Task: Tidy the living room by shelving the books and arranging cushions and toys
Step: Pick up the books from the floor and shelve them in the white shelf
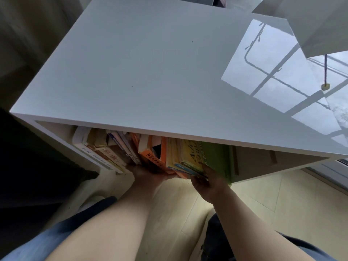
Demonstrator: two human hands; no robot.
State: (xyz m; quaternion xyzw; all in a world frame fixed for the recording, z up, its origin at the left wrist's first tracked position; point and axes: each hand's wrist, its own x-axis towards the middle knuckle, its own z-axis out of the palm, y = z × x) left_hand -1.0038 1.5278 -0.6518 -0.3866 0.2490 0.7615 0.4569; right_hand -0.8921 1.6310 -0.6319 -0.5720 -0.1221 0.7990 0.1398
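Two hands at white glossy bookshelf [150,72]. My right hand [209,182] fingers [196,179] pinch green-and-yellow paperback stack [207,155], spines toward me; slot [156,152] just left. Left hand [148,174] fingers hidden at orange-spined books [150,157], can't tell their grip.

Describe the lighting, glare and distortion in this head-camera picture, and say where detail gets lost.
Head view: a bright window reflection glares on the glossy shelf top. Head view: the books beneath it sit in shadow and their spine lettering is too soft to read. Head view: the wide lens skews the shelf top into a tilted wedge. Head view: the left margin is nearly black.
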